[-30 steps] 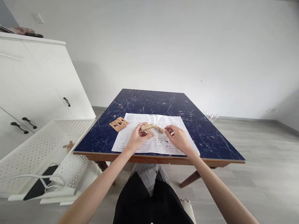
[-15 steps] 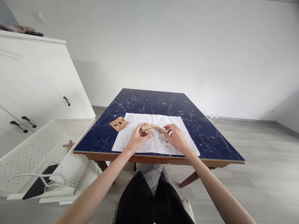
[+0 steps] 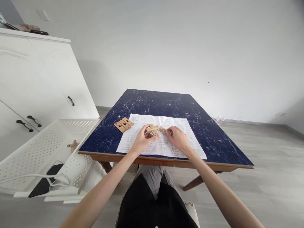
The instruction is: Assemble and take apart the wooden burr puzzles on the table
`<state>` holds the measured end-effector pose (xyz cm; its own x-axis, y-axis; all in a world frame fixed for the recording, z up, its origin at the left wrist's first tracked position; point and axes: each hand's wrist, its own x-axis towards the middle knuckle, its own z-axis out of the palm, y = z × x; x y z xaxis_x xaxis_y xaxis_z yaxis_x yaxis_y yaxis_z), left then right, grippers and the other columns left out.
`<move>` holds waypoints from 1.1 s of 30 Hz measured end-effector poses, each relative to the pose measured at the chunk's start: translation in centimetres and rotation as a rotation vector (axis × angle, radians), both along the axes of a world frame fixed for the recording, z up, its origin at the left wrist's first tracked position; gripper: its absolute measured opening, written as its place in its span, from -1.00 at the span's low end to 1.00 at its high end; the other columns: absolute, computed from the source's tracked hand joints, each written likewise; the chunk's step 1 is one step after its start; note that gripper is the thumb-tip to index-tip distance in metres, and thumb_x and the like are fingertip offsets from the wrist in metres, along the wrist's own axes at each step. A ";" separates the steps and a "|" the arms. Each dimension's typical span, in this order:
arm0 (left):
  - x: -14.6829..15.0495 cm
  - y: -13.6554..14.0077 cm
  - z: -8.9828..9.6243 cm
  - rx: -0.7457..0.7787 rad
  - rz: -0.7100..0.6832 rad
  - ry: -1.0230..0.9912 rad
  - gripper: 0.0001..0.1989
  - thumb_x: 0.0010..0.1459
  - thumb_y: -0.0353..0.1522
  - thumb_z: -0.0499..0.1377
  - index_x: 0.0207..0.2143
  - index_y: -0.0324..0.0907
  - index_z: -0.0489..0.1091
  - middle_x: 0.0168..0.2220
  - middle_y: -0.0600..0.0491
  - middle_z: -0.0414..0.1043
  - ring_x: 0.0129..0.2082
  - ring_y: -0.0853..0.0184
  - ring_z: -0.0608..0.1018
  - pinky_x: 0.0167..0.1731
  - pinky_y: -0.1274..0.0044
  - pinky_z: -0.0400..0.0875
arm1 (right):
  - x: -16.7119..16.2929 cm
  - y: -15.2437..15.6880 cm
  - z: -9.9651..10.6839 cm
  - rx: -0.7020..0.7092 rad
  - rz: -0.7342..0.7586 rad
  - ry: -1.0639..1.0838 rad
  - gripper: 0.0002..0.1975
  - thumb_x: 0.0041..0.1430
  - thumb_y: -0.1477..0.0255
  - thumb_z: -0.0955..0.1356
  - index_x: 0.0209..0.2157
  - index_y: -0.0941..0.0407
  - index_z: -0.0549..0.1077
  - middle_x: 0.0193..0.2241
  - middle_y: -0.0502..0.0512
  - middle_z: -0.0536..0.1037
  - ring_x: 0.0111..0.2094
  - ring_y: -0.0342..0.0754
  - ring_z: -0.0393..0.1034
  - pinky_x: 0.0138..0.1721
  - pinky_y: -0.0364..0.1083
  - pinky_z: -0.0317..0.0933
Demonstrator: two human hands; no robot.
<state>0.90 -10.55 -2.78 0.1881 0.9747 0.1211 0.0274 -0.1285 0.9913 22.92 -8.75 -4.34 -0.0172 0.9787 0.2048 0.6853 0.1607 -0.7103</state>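
Note:
Between the thumb and fingers of my left hand is a cross-shaped assembly of wooden puzzle pieces, held just above a printed sheet. My right hand pinches a small notched wooden piece, its free end pointing at the assembly's right side. Whether the two touch is too small to tell. Under both hands lies the creased white instruction sheet, covered in small diagrams. Left of the sheet rests a flat wooden board with dark cut-outs.
The dark blue marbled table stands before a pale wall. At its left, a white perforated rack holds a wooden cross-shaped piece, a black flat object and a white cable. Behind that is a white cabinet.
My right fingers have closed further over the small wooden piece, covering more of it. My left hand keeps its hold on the assembly. The whole view has shifted slightly.

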 end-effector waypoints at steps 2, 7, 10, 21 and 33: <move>0.0 0.1 -0.1 0.013 -0.003 -0.005 -0.27 0.03 -0.20 0.53 0.19 -0.11 0.36 0.03 -0.08 0.56 -0.24 0.29 0.62 -0.18 0.44 0.55 | 0.0 -0.4 0.6 -0.065 0.003 0.107 -0.83 0.34 0.26 0.40 -0.19 0.07 0.48 -0.26 0.16 0.61 -0.23 0.09 0.48 -0.25 -0.01 0.24; -0.1 0.3 -0.6 0.050 -0.037 -0.001 -0.22 0.06 -0.17 0.51 0.27 -0.05 0.31 0.07 -0.07 0.53 -0.35 0.37 0.56 -0.29 0.49 0.52 | -0.3 -1.8 2.8 -0.256 0.030 0.450 -0.66 0.33 0.17 0.39 0.00 0.07 0.44 -0.39 0.03 0.54 -0.43 -0.05 0.38 -0.42 -0.08 0.23; -0.2 0.4 -0.7 0.079 -0.053 0.015 -0.22 0.08 -0.17 0.50 0.29 -0.01 0.31 0.08 -0.05 0.52 -0.35 0.39 0.54 -0.29 0.50 0.50 | -0.6 -2.3 4.0 -0.368 0.075 0.639 -0.69 0.32 0.14 0.41 -0.12 0.09 0.49 -0.38 0.04 0.48 -0.44 -0.10 0.33 -0.45 -0.12 0.23; -0.2 0.1 -0.8 0.169 -0.109 0.146 -0.19 0.05 -0.15 0.52 0.31 0.00 0.35 -0.08 0.04 0.55 -0.30 0.34 0.54 -0.22 0.50 0.51 | -0.8 -2.2 3.6 -0.691 0.274 1.031 -0.72 0.23 0.19 0.53 -0.29 0.09 0.52 -0.49 -0.04 0.34 -0.53 -0.16 0.16 -0.55 -0.16 0.21; -0.1 -0.3 -0.3 0.215 -0.134 0.184 -0.24 0.09 -0.12 0.49 0.31 0.00 0.38 -0.09 0.01 0.57 -0.31 0.30 0.55 -0.28 0.49 0.50 | -0.9 -2.5 3.0 -0.643 0.326 1.068 -0.62 0.08 0.16 0.64 -0.30 0.12 0.55 -0.41 -0.03 0.40 -0.49 -0.22 0.20 -0.52 -0.22 0.24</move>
<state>0.78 -10.84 -3.09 0.3509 0.8954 0.2740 0.1724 -0.3493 0.9210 22.00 -11.24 -1.36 -0.3937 0.8875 -0.2393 -0.2736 -0.3617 -0.8912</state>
